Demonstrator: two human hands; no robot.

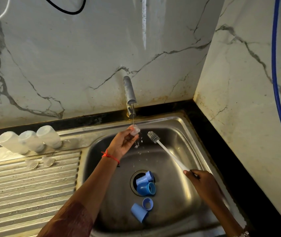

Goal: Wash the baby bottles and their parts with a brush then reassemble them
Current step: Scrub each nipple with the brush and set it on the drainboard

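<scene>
Pinching a blurred piece (135, 131), perhaps a teat, left hand (121, 142) rinses.

Red thread (110, 156) at left wrist, maroon sleeve (73, 219)

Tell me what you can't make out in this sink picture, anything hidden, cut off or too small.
Head view: the clear part in the left hand is half covered by fingers and running water; its shape is unclear.
Head view: the brush handle's end is hidden inside the right hand.
Head view: the drain is mostly covered by blue caps.
Head view: the right wrist is cut off by the bottom edge.
</scene>
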